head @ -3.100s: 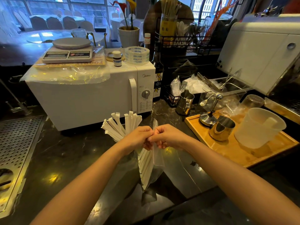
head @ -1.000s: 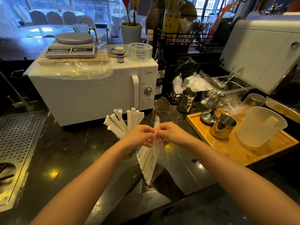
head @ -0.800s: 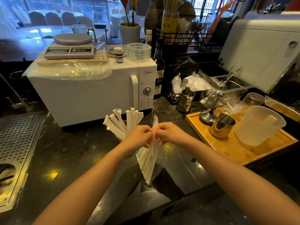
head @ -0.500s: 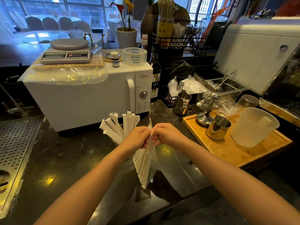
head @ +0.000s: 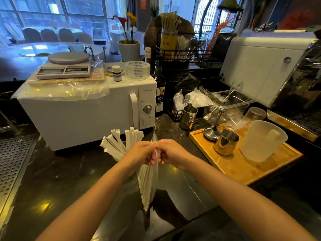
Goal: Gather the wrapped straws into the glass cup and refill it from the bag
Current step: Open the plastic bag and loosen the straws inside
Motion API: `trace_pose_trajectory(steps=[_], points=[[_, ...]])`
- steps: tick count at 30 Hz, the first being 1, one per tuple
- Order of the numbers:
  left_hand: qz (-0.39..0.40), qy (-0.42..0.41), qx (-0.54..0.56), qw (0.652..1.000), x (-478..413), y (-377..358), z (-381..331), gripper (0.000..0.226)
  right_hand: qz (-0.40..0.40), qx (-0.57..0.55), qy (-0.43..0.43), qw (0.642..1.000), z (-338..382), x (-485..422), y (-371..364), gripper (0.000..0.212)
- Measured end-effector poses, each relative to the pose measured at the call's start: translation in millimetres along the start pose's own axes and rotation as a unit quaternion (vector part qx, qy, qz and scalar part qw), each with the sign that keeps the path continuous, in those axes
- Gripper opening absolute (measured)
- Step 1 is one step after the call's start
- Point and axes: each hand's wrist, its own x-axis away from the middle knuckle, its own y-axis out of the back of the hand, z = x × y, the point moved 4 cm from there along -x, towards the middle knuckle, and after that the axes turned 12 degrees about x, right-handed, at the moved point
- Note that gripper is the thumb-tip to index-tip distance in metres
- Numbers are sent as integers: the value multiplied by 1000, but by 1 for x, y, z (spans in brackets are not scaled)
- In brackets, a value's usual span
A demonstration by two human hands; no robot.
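Observation:
A clear plastic bag (head: 149, 185) of white wrapped straws hangs above the dark counter. My left hand (head: 140, 153) and my right hand (head: 171, 153) meet at its top edge, both pinching the plastic. Just behind my left hand, a fan of white wrapped straws (head: 119, 144) stands upright. The glass cup that holds them is hidden by my left hand and forearm.
A white microwave (head: 86, 112) stands behind the straws, with a scale (head: 64, 67) and tape roll (head: 137, 70) on top. To the right lies a wooden tray (head: 243, 166) holding a steel cup (head: 225, 144) and a plastic jug (head: 260, 140). A perforated drain grid (head: 12, 164) is at left.
My hands stay pinched on the bag's top edge, working it slightly. The bag hangs in about the same place. The view has shifted a little.

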Motion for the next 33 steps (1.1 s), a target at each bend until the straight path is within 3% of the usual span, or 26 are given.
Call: trace_pose_trajectory(steps=[7, 17, 23, 29, 33], points=[[-26, -14, 52, 998, 0, 3, 0, 32, -11, -90, 15, 996, 1, -5, -8, 33], [-46, -21, 70, 996, -2, 5, 8, 34, 1, -117, 24, 993, 0, -1, -13, 32], [-104, -25, 145, 984, 2, 10, 2, 32, -46, -219, 7, 975, -5, -3, -3, 35], [-57, -30, -26, 998, 9, 15, -7, 31, -41, -50, 28, 997, 2, 3, 8, 33], [-42, -31, -178, 983, 13, 27, -18, 30, -61, 125, 24, 990, 7, 8, 29, 34]])
